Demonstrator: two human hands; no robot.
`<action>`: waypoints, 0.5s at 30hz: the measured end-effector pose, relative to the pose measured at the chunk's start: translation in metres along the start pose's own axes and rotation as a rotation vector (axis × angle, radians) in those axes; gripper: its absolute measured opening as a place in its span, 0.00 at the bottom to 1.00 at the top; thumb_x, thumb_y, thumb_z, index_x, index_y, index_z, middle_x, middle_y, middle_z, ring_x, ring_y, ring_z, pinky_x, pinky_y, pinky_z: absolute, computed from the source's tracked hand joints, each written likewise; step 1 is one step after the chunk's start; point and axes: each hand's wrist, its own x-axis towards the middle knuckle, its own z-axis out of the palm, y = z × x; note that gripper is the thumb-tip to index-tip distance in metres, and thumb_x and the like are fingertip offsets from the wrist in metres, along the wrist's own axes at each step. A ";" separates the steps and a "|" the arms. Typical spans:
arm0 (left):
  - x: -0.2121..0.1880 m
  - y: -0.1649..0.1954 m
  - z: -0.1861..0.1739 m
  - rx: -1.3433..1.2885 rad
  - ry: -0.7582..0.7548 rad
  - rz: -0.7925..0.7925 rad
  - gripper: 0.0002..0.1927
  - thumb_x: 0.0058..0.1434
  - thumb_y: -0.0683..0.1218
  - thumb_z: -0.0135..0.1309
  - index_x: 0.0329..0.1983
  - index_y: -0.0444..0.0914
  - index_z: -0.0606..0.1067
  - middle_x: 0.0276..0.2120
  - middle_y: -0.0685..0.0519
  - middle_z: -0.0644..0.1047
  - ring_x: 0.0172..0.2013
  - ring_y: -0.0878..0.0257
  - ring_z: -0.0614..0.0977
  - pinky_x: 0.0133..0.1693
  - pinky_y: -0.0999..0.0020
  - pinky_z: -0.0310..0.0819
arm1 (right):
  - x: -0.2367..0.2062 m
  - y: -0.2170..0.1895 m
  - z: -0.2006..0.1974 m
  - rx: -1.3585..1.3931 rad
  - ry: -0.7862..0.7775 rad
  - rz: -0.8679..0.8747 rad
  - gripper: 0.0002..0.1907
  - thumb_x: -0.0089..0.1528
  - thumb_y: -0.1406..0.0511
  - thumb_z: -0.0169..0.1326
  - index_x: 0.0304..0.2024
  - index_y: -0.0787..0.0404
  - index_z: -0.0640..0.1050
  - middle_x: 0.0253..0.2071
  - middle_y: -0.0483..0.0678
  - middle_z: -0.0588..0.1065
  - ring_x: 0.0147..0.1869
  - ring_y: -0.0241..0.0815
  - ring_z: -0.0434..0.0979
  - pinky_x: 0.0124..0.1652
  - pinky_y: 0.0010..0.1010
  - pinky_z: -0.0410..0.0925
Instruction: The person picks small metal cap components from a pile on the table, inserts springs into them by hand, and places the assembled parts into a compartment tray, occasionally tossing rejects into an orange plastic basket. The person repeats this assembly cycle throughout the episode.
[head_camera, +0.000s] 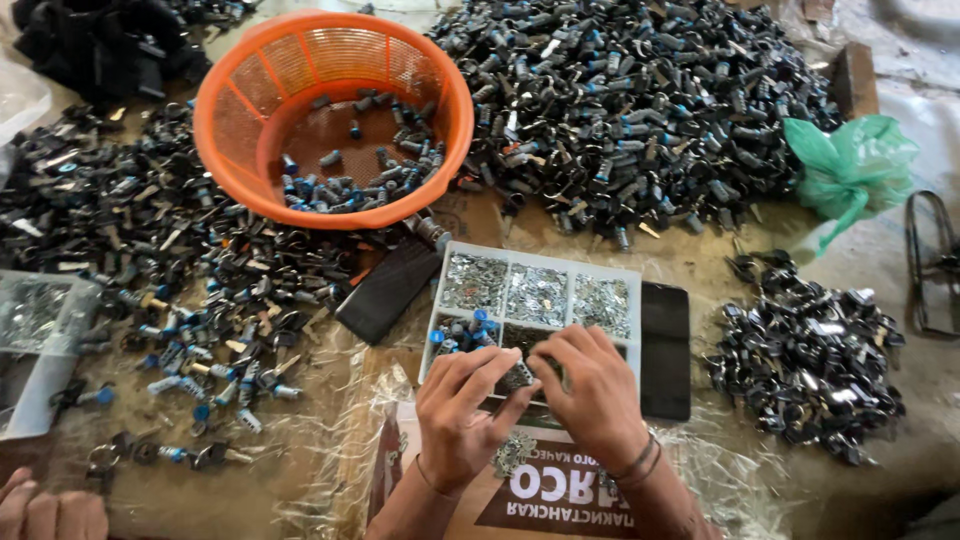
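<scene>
Left hand (462, 410): fingers curled, pinching small metal part (517, 377) from left side. Right hand (592, 390): fingers bent over same part from right, thumb hidden; grip firm or loose cannot be told. Part: held between both hands, just above near edge of compartment tray (628, 275); too small and covered to tell long axis or pointing direction.

Surface, left to right:
- Another person's fingers (45, 510), bottom-left corner.
- Clear plastic box (40, 340), left edge, partly cropped.
- Loose spread of dark and blue-tipped cylinder parts (190, 290) over brown work surface (700, 260) covered with crinkled clear film.
- Orange mesh basket (245, 130), tilted, some blue-tipped parts inside.
- Flat black rectangular item (388, 290), just left of tray, lying diagonally.
- Tray: white, divided; rear compartments hold silvery bits, front-left compartment holds blue-capped pieces.
- Printed brown-and-white sack (560, 490), under forearms.
- Large heap of cylinder parts (630, 110), behind tray.
- Black flat slab (665, 350), touching tray's right side.
- Green plastic bag (850, 170), right rear.
- Pile of black and silvery parts (810, 360), right of slab.
</scene>
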 end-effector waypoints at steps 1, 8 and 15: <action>0.000 0.000 0.000 -0.006 0.003 -0.002 0.19 0.52 0.43 0.70 0.47 0.37 0.81 0.43 0.50 0.82 0.42 0.54 0.82 0.46 0.62 0.76 | 0.001 -0.002 -0.003 -0.023 -0.024 -0.013 0.08 0.57 0.64 0.62 0.38 0.60 0.82 0.36 0.49 0.78 0.42 0.51 0.76 0.42 0.39 0.69; 0.001 0.005 0.002 -0.033 0.024 -0.062 0.20 0.50 0.42 0.72 0.46 0.36 0.81 0.43 0.49 0.82 0.43 0.54 0.84 0.47 0.62 0.78 | -0.006 0.048 -0.040 0.164 0.156 0.220 0.11 0.59 0.63 0.61 0.43 0.59 0.82 0.39 0.47 0.80 0.38 0.41 0.80 0.34 0.31 0.74; -0.001 0.006 0.003 -0.034 0.006 -0.064 0.21 0.49 0.42 0.72 0.46 0.35 0.81 0.42 0.48 0.82 0.42 0.55 0.83 0.45 0.63 0.78 | 0.018 0.185 -0.095 -0.700 0.269 0.380 0.15 0.63 0.61 0.63 0.51 0.58 0.82 0.51 0.53 0.77 0.58 0.57 0.73 0.53 0.47 0.69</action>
